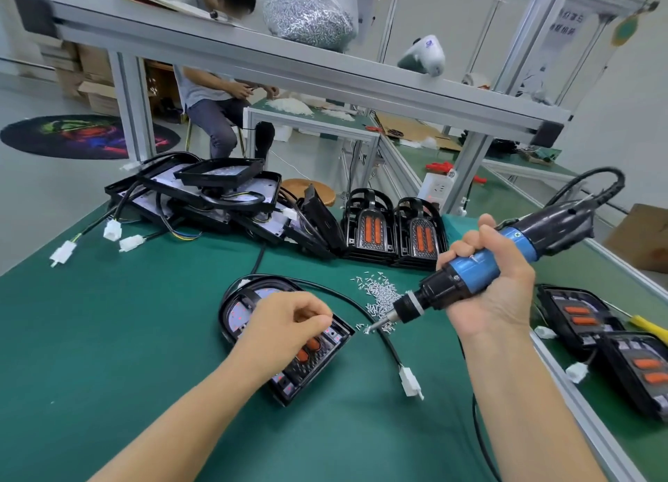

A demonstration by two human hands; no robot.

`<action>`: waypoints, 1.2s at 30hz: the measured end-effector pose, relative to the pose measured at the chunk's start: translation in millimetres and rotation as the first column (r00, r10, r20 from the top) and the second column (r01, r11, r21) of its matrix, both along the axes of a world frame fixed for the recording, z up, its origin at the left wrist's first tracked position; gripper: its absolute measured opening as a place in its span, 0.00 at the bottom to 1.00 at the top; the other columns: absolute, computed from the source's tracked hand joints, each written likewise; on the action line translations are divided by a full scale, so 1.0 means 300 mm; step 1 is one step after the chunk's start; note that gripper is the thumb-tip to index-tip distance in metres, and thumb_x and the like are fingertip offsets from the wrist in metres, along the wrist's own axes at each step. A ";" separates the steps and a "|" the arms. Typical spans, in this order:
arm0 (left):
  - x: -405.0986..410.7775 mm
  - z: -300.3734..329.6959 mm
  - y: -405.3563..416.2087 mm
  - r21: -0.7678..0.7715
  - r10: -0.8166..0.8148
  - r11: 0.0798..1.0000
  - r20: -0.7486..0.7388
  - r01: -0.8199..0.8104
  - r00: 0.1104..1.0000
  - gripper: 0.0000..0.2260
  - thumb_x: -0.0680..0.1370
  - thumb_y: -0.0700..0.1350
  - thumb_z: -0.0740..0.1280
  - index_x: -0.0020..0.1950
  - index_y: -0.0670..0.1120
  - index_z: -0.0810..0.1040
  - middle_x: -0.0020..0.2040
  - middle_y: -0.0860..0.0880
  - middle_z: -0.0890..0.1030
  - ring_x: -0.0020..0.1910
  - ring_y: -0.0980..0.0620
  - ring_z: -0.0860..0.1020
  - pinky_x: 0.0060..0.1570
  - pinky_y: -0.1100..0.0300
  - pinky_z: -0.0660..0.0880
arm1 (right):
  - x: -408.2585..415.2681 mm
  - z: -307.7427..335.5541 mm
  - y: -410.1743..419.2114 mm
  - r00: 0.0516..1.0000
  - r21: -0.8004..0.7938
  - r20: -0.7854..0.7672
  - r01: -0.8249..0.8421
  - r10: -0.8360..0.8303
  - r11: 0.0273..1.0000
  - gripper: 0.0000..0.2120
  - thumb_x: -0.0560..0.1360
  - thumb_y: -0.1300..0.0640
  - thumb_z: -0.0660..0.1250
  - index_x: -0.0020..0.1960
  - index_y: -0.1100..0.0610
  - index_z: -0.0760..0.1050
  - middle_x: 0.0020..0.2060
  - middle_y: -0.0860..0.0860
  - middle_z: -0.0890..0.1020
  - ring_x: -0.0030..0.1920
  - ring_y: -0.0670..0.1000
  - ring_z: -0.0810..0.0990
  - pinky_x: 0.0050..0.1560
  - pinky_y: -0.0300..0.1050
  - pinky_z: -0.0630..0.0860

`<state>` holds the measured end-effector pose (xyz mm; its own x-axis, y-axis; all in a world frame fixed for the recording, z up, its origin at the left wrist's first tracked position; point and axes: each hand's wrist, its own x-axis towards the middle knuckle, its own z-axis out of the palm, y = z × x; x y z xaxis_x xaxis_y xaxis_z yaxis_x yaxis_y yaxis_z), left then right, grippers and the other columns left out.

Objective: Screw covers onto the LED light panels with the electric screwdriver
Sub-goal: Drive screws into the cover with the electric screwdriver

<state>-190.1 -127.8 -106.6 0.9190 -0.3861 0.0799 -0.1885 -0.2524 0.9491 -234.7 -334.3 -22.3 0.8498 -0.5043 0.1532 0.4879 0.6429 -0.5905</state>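
green matting (108, 337) covers the bench across the lower frame, with an aluminium shelf rail (289, 73) crossing the top. on that shelf, top centre, i see a clear plastic bag (307, 11) packed with silver screws. at centre my left hand (285, 322) rests on the led light panel (289, 337), fingers curled together with the tips pinched; whether they hold a screw i cannot tell. my right hand (491, 283), right of centre, is clamped round the blue electric screwdriver (477, 272), its bit pointing down-left into the loose screws (379, 293) scattered on the mat just right of the panel. more panels (202, 192) lie heaped at upper left, two stand upright (390, 228) at centre, and two more (607, 333) lie at the right edge.
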 end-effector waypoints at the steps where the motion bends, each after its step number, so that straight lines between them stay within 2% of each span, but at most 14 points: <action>1: 0.015 0.008 -0.026 0.095 0.011 0.995 0.085 -0.020 0.996 0.07 0.73 0.41 0.70 0.36 0.49 0.80 0.33 0.54 0.81 0.31 0.55 0.78 0.34 0.58 0.77 | 0.002 -0.001 -0.004 1.000 0.004 -0.002 0.021 -0.021 1.000 0.12 0.63 0.63 0.67 0.46 0.54 0.75 0.29 0.46 0.74 0.27 0.43 0.72 0.34 0.35 0.73; 3: 0.048 0.028 -0.085 0.279 -0.007 0.958 0.270 -0.071 0.963 0.06 0.73 0.44 0.69 0.36 0.52 0.80 0.36 0.55 0.82 0.37 0.55 0.79 0.42 0.59 0.75 | 0.006 -0.006 -0.018 0.997 0.031 -0.015 0.074 -0.074 0.997 0.12 0.64 0.64 0.67 0.46 0.54 0.74 0.29 0.46 0.74 0.28 0.44 0.72 0.34 0.35 0.73; 5: 0.071 0.046 -0.141 0.361 -0.040 0.928 0.349 -0.095 0.936 0.04 0.73 0.45 0.69 0.41 0.52 0.82 0.39 0.54 0.83 0.42 0.53 0.79 0.45 0.60 0.72 | 0.010 -0.012 -0.038 0.992 0.064 -0.035 0.126 -0.124 0.990 0.09 0.71 0.66 0.65 0.45 0.54 0.74 0.28 0.46 0.74 0.27 0.44 0.72 0.34 0.35 0.73; 7: 0.091 0.048 -0.186 0.417 -0.078 0.904 0.380 -0.096 0.922 0.05 0.74 0.45 0.68 0.44 0.51 0.84 0.41 0.53 0.83 0.45 0.52 0.79 0.47 0.60 0.69 | 0.014 -0.017 -0.058 0.985 0.096 -0.059 0.165 -0.160 0.982 0.08 0.75 0.66 0.63 0.44 0.53 0.74 0.28 0.46 0.74 0.27 0.44 0.72 0.33 0.35 0.72; 12: 0.109 0.051 -0.219 0.511 -0.153 0.856 0.388 -0.074 0.909 0.10 0.78 0.43 0.64 0.51 0.51 0.84 0.49 0.53 0.84 0.50 0.50 0.79 0.60 0.57 0.68 | 0.019 -0.029 -0.098 0.964 0.143 -0.105 0.258 -0.244 0.956 0.08 0.75 0.66 0.64 0.43 0.53 0.73 0.27 0.46 0.73 0.25 0.44 0.72 0.32 0.36 0.72; 14: 0.096 0.053 -0.210 0.429 -0.128 0.902 0.364 -0.044 0.923 0.11 0.78 0.42 0.63 0.54 0.51 0.84 0.51 0.53 0.84 0.52 0.51 0.78 0.60 0.57 0.68 | 0.020 -0.036 -0.106 0.956 0.132 -0.118 0.285 -0.270 0.950 0.09 0.74 0.67 0.64 0.43 0.53 0.73 0.27 0.46 0.73 0.25 0.44 0.72 0.32 0.37 0.72; 15: 0.082 0.054 -0.204 0.348 -0.121 0.938 0.340 -0.005 0.933 0.10 0.78 0.42 0.64 0.53 0.50 0.84 0.48 0.53 0.83 0.50 0.52 0.78 0.57 0.59 0.69 | 0.019 -0.040 -0.108 0.953 0.126 -0.121 0.293 -0.278 0.948 0.09 0.74 0.67 0.64 0.42 0.53 0.73 0.27 0.46 0.73 0.25 0.44 0.71 0.31 0.37 0.72; 17: 0.043 0.063 -0.195 0.184 -0.130 0.980 0.283 0.079 0.950 0.06 0.75 0.43 0.68 0.48 0.50 0.85 0.40 0.55 0.80 0.43 0.52 0.77 0.49 0.62 0.71 | 0.018 -0.045 -0.108 0.951 0.120 -0.123 0.300 -0.285 0.947 0.09 0.74 0.67 0.64 0.43 0.53 0.73 0.27 0.46 0.73 0.26 0.44 0.71 0.31 0.37 0.72; 19: 0.012 0.073 -0.196 0.101 -0.148 0.987 0.229 0.128 0.962 0.02 0.71 0.46 0.73 0.43 0.50 0.84 0.37 0.55 0.79 0.39 0.53 0.76 0.43 0.64 0.71 | 0.018 -0.046 -0.101 0.954 0.118 -0.117 0.291 -0.278 0.949 0.10 0.73 0.68 0.64 0.43 0.53 0.73 0.27 0.46 0.72 0.26 0.44 0.71 0.32 0.37 0.72; 24: -0.002 0.080 -0.203 0.092 -0.128 0.990 0.228 0.110 0.965 0.04 0.70 0.43 0.75 0.43 0.50 0.85 0.35 0.55 0.78 0.32 0.61 0.73 0.36 0.72 0.69 | 0.026 -0.037 -0.077 0.962 0.103 -0.101 0.266 -0.256 0.958 0.09 0.74 0.67 0.64 0.43 0.53 0.73 0.28 0.46 0.73 0.26 0.44 0.72 0.33 0.36 0.72; 28: 0.006 0.079 -0.191 0.138 -0.086 0.989 0.300 0.046 0.950 0.04 0.72 0.40 0.73 0.43 0.49 0.85 0.34 0.57 0.78 0.34 0.61 0.74 0.38 0.74 0.68 | 0.029 -0.029 -0.068 0.966 0.101 -0.078 0.253 -0.245 0.962 0.09 0.74 0.67 0.64 0.44 0.53 0.73 0.28 0.46 0.73 0.26 0.44 0.72 0.33 0.37 0.72; 33: 0.000 0.085 -0.185 0.099 -0.026 0.995 0.337 -0.008 0.941 0.05 0.72 0.39 0.71 0.38 0.48 0.84 0.32 0.57 0.79 0.34 0.62 0.75 0.37 0.74 0.68 | 0.038 -0.023 -0.063 0.965 0.131 -0.089 0.258 -0.248 0.957 0.09 0.74 0.67 0.65 0.43 0.53 0.72 0.27 0.46 0.73 0.26 0.44 0.72 0.33 0.37 0.72; 34: 0.002 0.084 -0.183 0.055 -0.002 0.998 0.283 -0.014 0.959 0.07 0.72 0.38 0.70 0.36 0.48 0.83 0.31 0.55 0.79 0.32 0.60 0.75 0.36 0.72 0.70 | 0.038 -0.021 -0.064 0.964 0.146 -0.094 0.259 -0.247 0.955 0.09 0.74 0.67 0.65 0.43 0.54 0.72 0.27 0.46 0.73 0.26 0.44 0.72 0.33 0.37 0.72; 36: 0.010 0.085 -0.170 -0.103 0.017 0.995 0.059 -0.011 0.998 0.08 0.73 0.36 0.69 0.35 0.46 0.81 0.30 0.52 0.79 0.29 0.57 0.74 0.31 0.66 0.73 | 0.036 -0.020 -0.071 0.966 0.196 -0.104 0.254 -0.237 0.947 0.08 0.74 0.66 0.66 0.43 0.54 0.71 0.26 0.46 0.73 0.25 0.45 0.72 0.33 0.38 0.73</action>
